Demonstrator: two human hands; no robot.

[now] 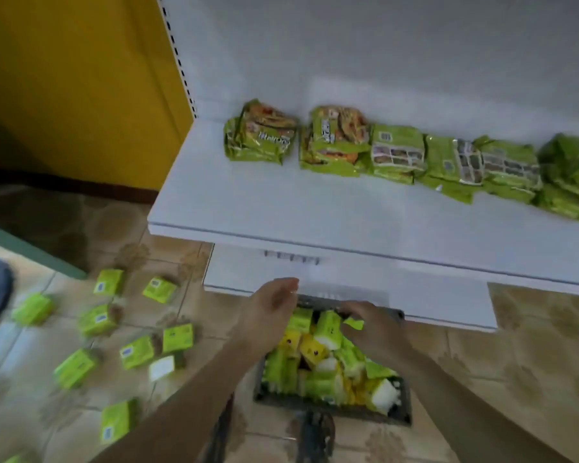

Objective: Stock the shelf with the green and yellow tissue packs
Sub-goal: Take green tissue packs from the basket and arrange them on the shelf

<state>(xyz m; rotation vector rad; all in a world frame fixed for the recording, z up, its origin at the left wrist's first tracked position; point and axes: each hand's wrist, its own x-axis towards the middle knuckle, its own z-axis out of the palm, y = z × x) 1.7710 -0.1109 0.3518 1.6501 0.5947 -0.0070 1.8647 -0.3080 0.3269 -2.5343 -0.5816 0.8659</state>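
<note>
A dark basket is set on the tiled floor, just in front of the low white shelf. It is filled with green and yellow tissue packs, piled every which way. Both hands are held over the far end of the basket. The left hand is held loose, with the fingers a little bent and nothing in it. The right hand is laid down on the packs, with its fingers bent over a green pack. The picture is blurred there, so it cannot be told if the pack is gripped or only touched. Above, a bigger white shelf is seen. A row of green bags is lined up along the back of it, side by side, with some leaning on each other. More small green packs are scattered on the floor to the left of the basket, well apart from it. A yellow wall is seen behind them
</note>
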